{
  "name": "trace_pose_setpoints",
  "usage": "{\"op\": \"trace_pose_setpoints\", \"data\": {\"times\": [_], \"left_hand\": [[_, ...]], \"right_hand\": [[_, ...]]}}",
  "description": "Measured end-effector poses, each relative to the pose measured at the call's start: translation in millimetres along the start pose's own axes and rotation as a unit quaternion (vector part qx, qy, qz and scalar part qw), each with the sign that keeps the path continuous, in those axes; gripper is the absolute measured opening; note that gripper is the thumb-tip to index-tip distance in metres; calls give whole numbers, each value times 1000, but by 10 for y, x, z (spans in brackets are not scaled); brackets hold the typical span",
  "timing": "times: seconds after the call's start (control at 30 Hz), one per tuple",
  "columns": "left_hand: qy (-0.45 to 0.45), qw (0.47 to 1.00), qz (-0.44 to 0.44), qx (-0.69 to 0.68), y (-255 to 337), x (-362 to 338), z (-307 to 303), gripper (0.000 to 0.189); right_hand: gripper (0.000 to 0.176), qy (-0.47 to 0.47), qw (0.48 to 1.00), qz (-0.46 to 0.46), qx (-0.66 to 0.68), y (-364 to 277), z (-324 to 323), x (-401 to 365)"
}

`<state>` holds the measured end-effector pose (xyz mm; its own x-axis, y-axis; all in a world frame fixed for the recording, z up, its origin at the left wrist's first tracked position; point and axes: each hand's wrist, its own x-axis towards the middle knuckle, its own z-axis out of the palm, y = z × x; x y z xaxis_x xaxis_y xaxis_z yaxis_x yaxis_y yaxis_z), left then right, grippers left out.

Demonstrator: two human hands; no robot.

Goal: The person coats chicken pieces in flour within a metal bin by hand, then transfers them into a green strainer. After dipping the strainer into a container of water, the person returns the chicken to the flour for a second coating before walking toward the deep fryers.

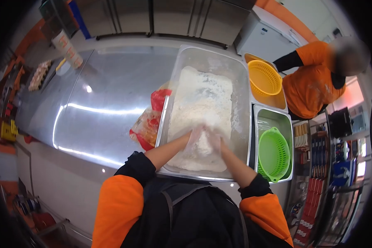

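Note:
A large metal tray [240,120] holds a wide bed of pale flour-like powder [186,103]. Over its near half are my left hand [194,138] and my right hand [214,139], close together and dusted white. Between them sits a white, powder-covered lump [203,147]; whether it is only powder or a coated piece cannot be made out. Motion blur and a haze of powder smear the fingers of both hands, so their grip does not show.
Right of the tray, a yellow basket [265,77] and a green basket [273,155] sit in metal pans. A red and clear plastic bag [151,120] lies against its left side on the steel table [111,87]. A co-worker in orange [308,89] stands at right.

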<state>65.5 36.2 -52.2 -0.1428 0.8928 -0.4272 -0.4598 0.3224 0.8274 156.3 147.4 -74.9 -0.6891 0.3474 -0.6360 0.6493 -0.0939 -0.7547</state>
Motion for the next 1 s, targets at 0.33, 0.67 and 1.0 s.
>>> {"op": "trace_pose_setpoints", "data": {"times": [0.33,0.67,1.0], "left_hand": [[241,859,-2,452,1374,-971,38,53],[334,764,145,533,812,-306,-340,31],[-18,913,-63,402,302,-349,4,64]], "right_hand": [[26,7,898,-155,-411,-1456,-234,-245],[28,-293,915,-125,-248,-649,148,151],[51,-114,855,-202,-463,66,-311,-483]]}}
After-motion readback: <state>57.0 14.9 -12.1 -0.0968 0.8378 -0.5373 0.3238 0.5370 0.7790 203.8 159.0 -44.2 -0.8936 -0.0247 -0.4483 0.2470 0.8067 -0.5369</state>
